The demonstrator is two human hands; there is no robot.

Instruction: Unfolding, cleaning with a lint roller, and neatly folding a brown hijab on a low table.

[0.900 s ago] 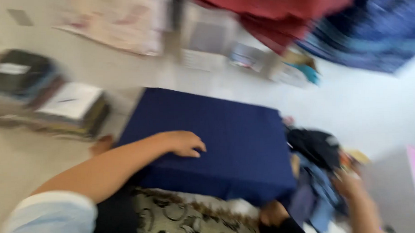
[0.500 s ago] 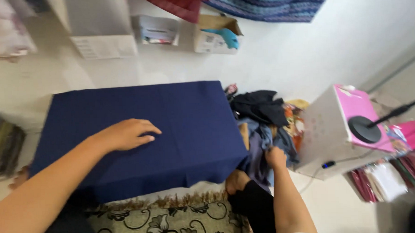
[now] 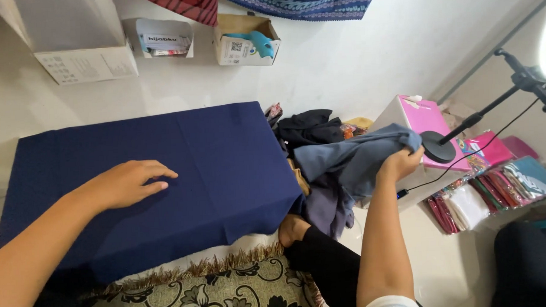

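My left hand (image 3: 127, 183) lies flat, fingers spread, on the navy blue cloth (image 3: 213, 161) that covers a low table. My right hand (image 3: 400, 163) is raised to the right of the table and grips a grey-blue garment (image 3: 346, 160), which hangs from it down to a pile of clothes (image 3: 311, 129) on the floor beside the table. A black garment tops that pile.
A white box with a pink top (image 3: 426, 124) bears a black lamp stand base (image 3: 437, 148). Folded cloths in wrappers (image 3: 498, 182) lie at the right. Cardboard boxes (image 3: 242, 42) line the far wall. A floral rug (image 3: 229, 291) is under me.
My right hand has risen from the clothes pile and pulled the grey-blue garment up with it. The view has swung to the right. My left hand stays on the navy cloth.
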